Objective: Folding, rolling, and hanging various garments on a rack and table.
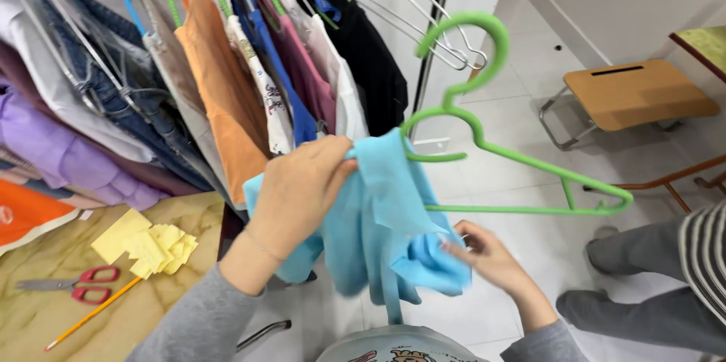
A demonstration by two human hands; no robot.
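Head view: scissors and pencil lie on the desk, clear of me. Left hand fingers pinch the blue shirt at the green hanger; right hand fingers curl on its hem. Risk: half-threaded cloth slips off, or the hook snags the hung clothes.

You have no packages, signs or screens before you. The one label in sight is a small blue tag, sewn inside the collar of the black garment hanging far on the rack, right of the pink one. It is roughly rectangular, bright blue against the black cloth. Whether it bears any marking cannot be told at this size.
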